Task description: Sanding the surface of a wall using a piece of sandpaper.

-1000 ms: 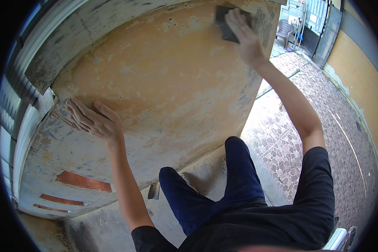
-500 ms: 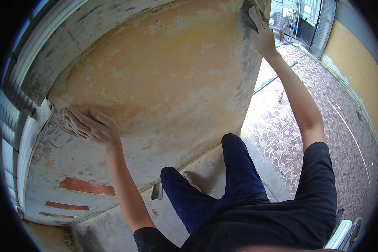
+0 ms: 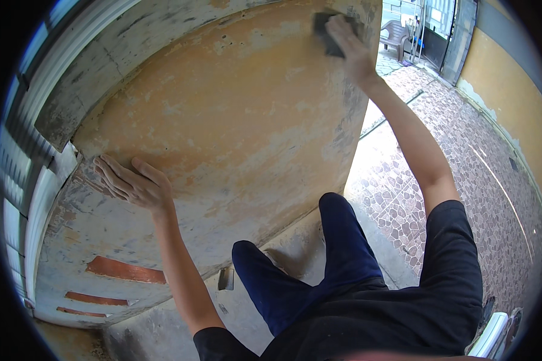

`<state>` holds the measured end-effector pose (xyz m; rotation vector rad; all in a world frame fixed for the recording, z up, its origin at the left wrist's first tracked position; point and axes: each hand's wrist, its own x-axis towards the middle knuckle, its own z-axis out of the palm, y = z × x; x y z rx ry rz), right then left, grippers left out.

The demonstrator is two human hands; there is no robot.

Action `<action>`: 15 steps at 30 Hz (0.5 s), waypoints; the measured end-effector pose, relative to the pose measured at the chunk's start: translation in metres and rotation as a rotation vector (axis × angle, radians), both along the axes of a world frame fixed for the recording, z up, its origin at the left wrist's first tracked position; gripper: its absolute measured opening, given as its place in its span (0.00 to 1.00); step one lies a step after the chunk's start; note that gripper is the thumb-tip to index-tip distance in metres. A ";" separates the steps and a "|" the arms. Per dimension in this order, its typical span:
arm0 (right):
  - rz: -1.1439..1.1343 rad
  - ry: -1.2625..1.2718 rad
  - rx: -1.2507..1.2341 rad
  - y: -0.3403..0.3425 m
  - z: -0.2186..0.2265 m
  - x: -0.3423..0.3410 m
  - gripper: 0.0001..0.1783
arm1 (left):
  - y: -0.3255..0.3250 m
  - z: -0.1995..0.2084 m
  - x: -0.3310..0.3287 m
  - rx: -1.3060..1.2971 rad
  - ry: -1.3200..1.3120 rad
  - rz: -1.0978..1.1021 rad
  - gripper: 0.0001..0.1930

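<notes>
While our left hand [image 3: 132,185] stays flat near the wall's [image 3: 223,114] left edge, fingers extended and grasping nothing, thumb spread, our right hand [image 3: 350,49] has shifted. Half a second earlier we had it high against the wall's right edge; now we record it farther left, inward from that edge. Its fingers lie outstretched over the dark pad [image 3: 323,37], holding it to the wall's upper right area. We note blur on the pad; thumb position we cannot tell.
</notes>
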<state>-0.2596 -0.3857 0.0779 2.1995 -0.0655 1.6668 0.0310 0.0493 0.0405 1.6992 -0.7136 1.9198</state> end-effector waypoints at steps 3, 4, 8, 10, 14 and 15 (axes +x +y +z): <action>-0.113 -0.171 0.269 -0.042 -0.013 -0.020 0.40 | -0.013 -0.003 0.002 -0.033 -0.016 -0.047 0.30; -0.165 -0.284 0.427 -0.046 -0.015 -0.018 0.42 | -0.013 -0.004 0.002 -0.033 -0.016 -0.047 0.30; 0.019 -0.204 0.193 0.064 -0.011 0.056 0.40 | -0.006 -0.003 0.003 -0.019 -0.004 0.009 0.30; 0.158 -0.060 0.004 0.119 -0.015 0.090 0.39 | -0.001 -0.007 0.003 -0.004 0.018 0.025 0.30; 0.312 0.238 -0.222 0.128 -0.006 0.089 0.37 | 0.001 -0.007 0.005 0.003 -0.007 -0.007 0.30; 0.232 0.182 -0.270 0.106 0.000 0.077 0.34 | 0.001 -0.007 0.005 0.010 0.008 -0.008 0.30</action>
